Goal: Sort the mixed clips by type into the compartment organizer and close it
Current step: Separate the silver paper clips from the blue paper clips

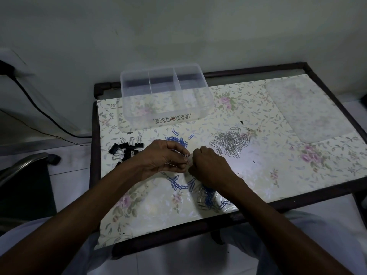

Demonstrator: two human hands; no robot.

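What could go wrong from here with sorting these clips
The unsorted mix lies near the table's front edge, so clips could slide off. The left hand holds several silver clips that seem tangled; pulling may scatter them into the blue pile. The organizer holds no clips yet, so the loose piles could remix.

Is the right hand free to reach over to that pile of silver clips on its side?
Probably yes. The silver pile lies just beyond the right hand with bare table between them and nothing blocking. The hand seems busy at the left hand's clips, though.
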